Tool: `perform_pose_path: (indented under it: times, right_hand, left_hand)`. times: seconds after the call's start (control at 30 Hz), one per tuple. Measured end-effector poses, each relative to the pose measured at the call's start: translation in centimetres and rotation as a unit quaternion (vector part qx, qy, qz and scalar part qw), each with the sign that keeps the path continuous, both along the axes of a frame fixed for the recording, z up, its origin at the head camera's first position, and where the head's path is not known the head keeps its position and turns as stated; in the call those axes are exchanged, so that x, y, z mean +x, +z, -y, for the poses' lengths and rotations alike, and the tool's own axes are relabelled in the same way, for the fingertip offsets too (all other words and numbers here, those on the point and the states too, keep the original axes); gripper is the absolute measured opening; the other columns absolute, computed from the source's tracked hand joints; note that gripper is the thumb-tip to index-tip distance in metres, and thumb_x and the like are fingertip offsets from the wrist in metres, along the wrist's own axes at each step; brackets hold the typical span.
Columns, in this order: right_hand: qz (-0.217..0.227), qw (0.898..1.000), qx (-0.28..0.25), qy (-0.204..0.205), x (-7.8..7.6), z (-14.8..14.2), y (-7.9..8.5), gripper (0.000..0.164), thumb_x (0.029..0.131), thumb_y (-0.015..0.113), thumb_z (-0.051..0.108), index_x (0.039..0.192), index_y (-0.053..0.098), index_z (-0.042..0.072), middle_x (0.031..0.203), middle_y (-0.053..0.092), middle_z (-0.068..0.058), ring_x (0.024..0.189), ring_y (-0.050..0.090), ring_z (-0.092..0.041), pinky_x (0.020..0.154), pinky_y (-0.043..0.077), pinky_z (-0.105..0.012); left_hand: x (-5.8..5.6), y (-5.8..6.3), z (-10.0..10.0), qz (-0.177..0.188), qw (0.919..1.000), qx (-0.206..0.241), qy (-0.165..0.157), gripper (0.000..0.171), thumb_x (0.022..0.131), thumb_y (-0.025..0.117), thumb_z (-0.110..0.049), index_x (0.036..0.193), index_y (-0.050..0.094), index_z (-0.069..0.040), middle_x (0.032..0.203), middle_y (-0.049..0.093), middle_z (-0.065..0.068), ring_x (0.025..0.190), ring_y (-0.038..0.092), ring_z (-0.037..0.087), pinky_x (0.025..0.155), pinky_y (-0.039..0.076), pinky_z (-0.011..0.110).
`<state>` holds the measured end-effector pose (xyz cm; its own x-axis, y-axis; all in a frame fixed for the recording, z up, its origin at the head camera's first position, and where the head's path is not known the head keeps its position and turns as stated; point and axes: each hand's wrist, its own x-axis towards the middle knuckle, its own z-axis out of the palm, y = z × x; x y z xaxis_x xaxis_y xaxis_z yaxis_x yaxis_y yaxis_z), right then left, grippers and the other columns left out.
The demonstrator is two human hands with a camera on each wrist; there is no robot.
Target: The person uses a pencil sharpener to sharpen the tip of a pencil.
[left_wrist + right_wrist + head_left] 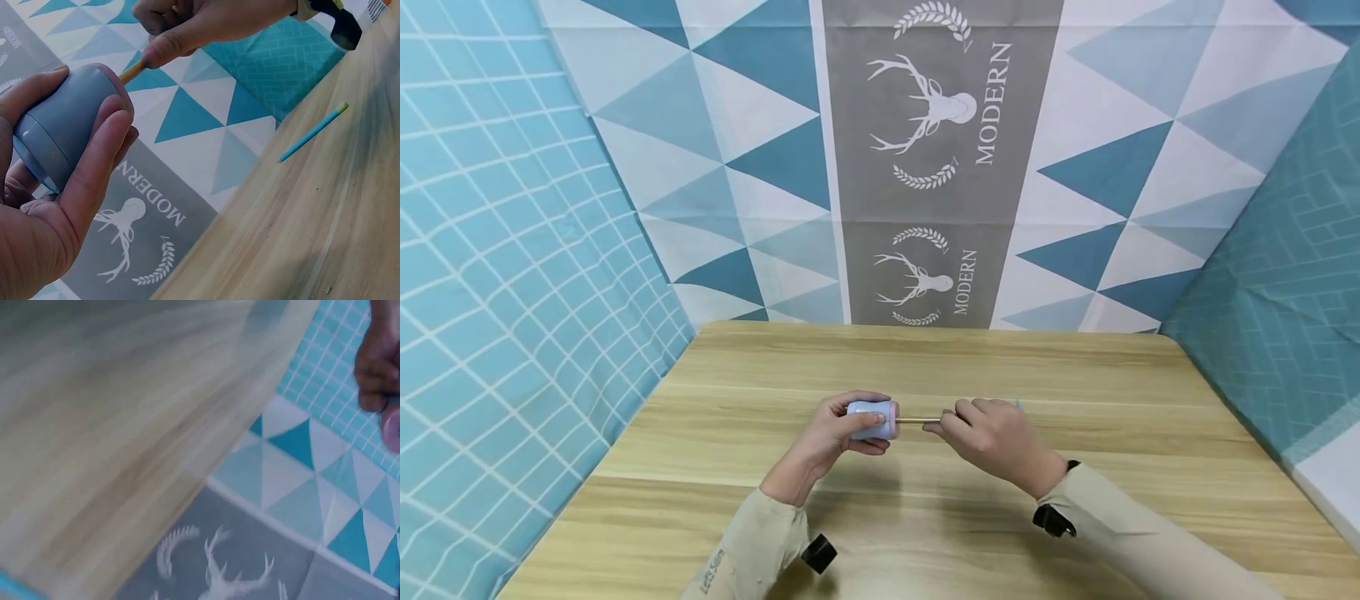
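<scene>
My left hand (829, 439) grips a light blue pencil sharpener (69, 119) with a pink end, fingers and thumb wrapped round its body. A golden-yellow pencil (917, 420) runs into that pink end, held level above the table. Its other part is pinched by my right hand (996, 439), which hides the far end. In the right wrist view, part of the left hand and the pink face of the sharpener (392, 428) show at the right edge; the right hand is out of that frame.
A blue pencil (312, 132) with a yellow-green end lies on the wooden table (775, 358), beyond the right hand. Patterned cloths hang behind the table (917, 167) and on both sides. Black straps sit on both wrists.
</scene>
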<state>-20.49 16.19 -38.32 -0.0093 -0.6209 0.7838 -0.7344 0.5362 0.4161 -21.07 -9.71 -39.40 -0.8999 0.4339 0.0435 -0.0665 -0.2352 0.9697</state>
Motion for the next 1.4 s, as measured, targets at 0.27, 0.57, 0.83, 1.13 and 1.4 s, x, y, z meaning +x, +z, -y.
perform_pose_path:
  times: [0.27, 0.57, 0.83, 1.13, 1.4]
  right_hand:
    - [0.571, 0.818, -0.064, 0.021, 0.4, 0.6, 2.2, 0.045, 0.097, 0.066, 0.033, 0.065, 0.038, 0.018, 0.053, 0.028, 0.013, 0.045, 0.023, 0.001, 0.042, 0.019, -0.017]
    - [0.913, 0.400, -0.073, -0.010, -1.8, -1.2, 2.9, 0.034, 0.100, 0.059, 0.032, 0.075, 0.053, 0.011, 0.052, 0.025, 0.005, 0.042, 0.017, -0.007, 0.040, 0.012, -0.021]
    - [0.805, 0.589, -0.067, 0.028, -0.1, -1.9, 3.3, 0.033, 0.103, 0.054, 0.033, 0.095, 0.062, 0.001, 0.066, 0.056, -0.002, 0.048, 0.037, -0.010, 0.043, 0.030, -0.023]
    - [0.217, 0.974, 0.065, -0.016, 1.5, -1.1, 1.2, 0.017, 0.105, 0.049, 0.010, 0.097, 0.063, 0.003, 0.082, 0.061, -0.002, 0.068, 0.058, -0.013, 0.056, 0.053, -0.023]
    - [-0.010, 0.999, 0.022, -0.045, -0.2, -0.5, -0.5, 0.042, 0.105, 0.050, 0.031, 0.068, 0.048, 0.011, 0.055, 0.040, 0.003, 0.041, 0.035, -0.008, 0.034, 0.027, -0.018]
  left_hand:
    - [-0.2, -0.3, 0.0, -0.004, 0.9998, -0.011, 0.014, 0.031, 0.087, 0.067, 0.000, 0.118, 0.068, 0.003, 0.103, 0.059, 0.022, 0.067, 0.070, 0.025, 0.065, 0.063, 0.039]
    - [0.2, -0.5, -0.8, -0.034, 0.9982, -0.048, -0.013, 0.045, 0.086, 0.072, -0.003, 0.124, 0.059, 0.016, 0.103, 0.059, 0.022, 0.072, 0.071, 0.030, 0.067, 0.063, 0.043]
    - [0.0, -0.6, -0.2, -0.010, 0.9985, -0.053, -0.010, 0.043, 0.086, 0.073, -0.005, 0.125, 0.062, 0.010, 0.108, 0.057, 0.023, 0.073, 0.070, 0.030, 0.068, 0.063, 0.042]
    - [-0.2, -0.4, 0.2, 0.011, 0.9998, -0.016, 0.011, 0.031, 0.087, 0.068, -0.002, 0.118, 0.070, -0.003, 0.110, 0.056, 0.023, 0.070, 0.070, 0.027, 0.068, 0.063, 0.040]
    - [-0.2, -0.7, -0.6, 0.021, 0.9997, 0.008, -0.005, 0.027, 0.090, 0.066, -0.001, 0.116, 0.071, -0.005, 0.105, 0.059, 0.020, 0.069, 0.071, 0.024, 0.068, 0.063, 0.038]
